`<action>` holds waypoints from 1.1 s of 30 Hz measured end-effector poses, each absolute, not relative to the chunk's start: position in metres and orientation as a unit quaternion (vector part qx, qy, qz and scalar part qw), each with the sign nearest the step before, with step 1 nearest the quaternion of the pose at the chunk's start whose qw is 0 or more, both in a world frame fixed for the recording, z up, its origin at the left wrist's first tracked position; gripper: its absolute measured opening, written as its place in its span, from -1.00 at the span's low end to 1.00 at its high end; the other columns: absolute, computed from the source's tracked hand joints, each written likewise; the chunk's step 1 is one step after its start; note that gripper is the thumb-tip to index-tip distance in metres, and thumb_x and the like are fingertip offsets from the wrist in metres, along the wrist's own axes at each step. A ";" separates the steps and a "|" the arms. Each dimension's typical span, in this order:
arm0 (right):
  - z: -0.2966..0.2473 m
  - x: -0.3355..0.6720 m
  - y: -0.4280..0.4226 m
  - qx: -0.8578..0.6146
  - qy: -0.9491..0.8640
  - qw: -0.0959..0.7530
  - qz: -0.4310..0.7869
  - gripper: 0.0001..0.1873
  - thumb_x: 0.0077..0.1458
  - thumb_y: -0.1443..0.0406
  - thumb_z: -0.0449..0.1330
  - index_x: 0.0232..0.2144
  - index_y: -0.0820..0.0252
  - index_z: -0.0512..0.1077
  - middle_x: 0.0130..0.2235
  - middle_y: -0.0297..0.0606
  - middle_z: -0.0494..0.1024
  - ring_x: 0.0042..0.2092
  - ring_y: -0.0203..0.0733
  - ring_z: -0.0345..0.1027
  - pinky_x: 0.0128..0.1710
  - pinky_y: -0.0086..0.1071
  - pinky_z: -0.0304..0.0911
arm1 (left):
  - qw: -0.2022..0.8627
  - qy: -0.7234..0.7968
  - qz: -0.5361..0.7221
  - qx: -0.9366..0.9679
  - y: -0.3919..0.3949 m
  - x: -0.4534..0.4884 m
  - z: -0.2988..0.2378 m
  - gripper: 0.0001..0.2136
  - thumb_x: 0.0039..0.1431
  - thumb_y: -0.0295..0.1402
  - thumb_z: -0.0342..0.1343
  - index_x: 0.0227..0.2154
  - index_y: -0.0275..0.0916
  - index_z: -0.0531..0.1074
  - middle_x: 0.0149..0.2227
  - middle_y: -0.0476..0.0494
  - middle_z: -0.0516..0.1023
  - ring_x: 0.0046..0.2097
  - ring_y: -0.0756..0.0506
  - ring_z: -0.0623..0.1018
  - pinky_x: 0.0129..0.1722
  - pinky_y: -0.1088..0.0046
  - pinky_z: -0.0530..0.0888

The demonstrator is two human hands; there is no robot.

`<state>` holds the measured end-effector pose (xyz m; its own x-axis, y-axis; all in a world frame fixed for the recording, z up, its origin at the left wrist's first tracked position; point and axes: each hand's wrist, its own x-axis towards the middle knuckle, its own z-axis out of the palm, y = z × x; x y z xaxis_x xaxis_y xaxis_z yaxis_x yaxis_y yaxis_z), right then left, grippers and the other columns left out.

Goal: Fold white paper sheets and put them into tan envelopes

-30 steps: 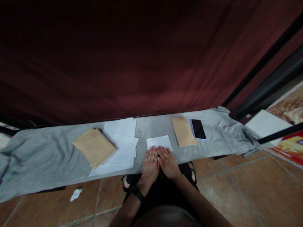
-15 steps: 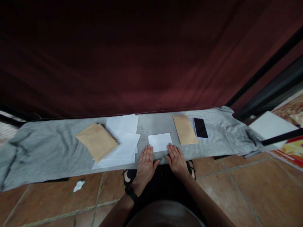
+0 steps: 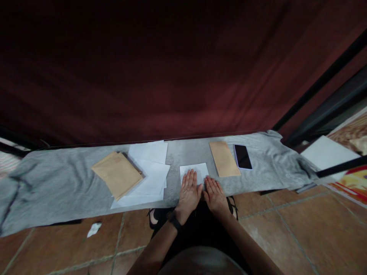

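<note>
At twelve o'clock, under the flat left hand [image 3: 189, 194], lies the paper [image 3: 202, 169], its long axis seemingly from nine to three. The right hand [image 3: 215, 197], also flat and grasping nothing, rests only at its four-o'clock corner.

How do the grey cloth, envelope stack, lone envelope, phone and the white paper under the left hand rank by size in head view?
Grey cloth
Envelope stack
Lone envelope and white paper: too alike to rank, paper partly covered by left hand
Phone
</note>
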<state>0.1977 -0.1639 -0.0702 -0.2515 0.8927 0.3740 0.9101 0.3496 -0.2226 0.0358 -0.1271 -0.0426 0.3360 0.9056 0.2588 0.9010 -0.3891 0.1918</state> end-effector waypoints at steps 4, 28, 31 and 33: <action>-0.070 0.197 -0.164 -0.573 -0.791 0.215 -0.023 -0.41 0.38 0.23 -0.07 0.38 0.30 0.08 0.34 -0.01 0.23 0.36 0.03 0.09 0.34 -0.01 0.03 | 0.011 0.544 0.139 0.827 -0.105 0.050 -0.047 -0.41 0.41 -0.19 -0.21 0.38 -0.42 -0.05 0.39 -0.41 0.12 0.42 -0.22 0.08 0.37 0.02 0.12; -0.051 0.164 -0.092 -0.597 -0.780 0.187 0.018 -0.50 0.41 0.21 -0.10 0.28 0.28 0.27 0.33 -0.09 0.26 0.35 -0.04 0.11 0.34 -0.08 -0.01 | -0.026 0.613 0.133 0.778 -0.092 0.020 -0.057 -0.45 0.36 -0.31 -0.21 0.34 -0.48 0.08 0.38 -0.40 0.16 0.42 -0.24 0.10 0.36 0.09 0.17; -0.057 0.167 -0.094 -0.610 -0.770 0.186 -0.002 -0.47 0.40 0.20 -0.06 0.32 0.31 0.20 0.34 -0.03 0.23 0.36 0.00 0.08 0.33 -0.07 -0.03 | -0.029 0.624 0.146 0.767 -0.095 0.017 -0.058 -0.45 0.36 -0.30 -0.19 0.34 -0.48 0.08 0.37 -0.40 0.16 0.41 -0.23 0.11 0.36 0.11 0.18; -0.060 0.166 -0.096 -0.625 -0.757 0.192 -0.017 -0.44 0.39 0.19 -0.04 0.33 0.34 0.17 0.35 0.02 0.21 0.36 0.04 0.08 0.32 -0.06 -0.03 | -0.028 0.630 0.155 0.760 -0.098 0.013 -0.058 -0.44 0.36 -0.31 -0.17 0.34 -0.50 0.08 0.37 -0.43 0.15 0.41 -0.25 0.12 0.36 0.10 0.18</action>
<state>0.1664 -0.0957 -0.0601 -0.1461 0.9390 0.3112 0.9519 0.2191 -0.2140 0.0134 -0.0983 -0.0584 0.1579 0.9494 0.2713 0.9668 -0.2045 0.1529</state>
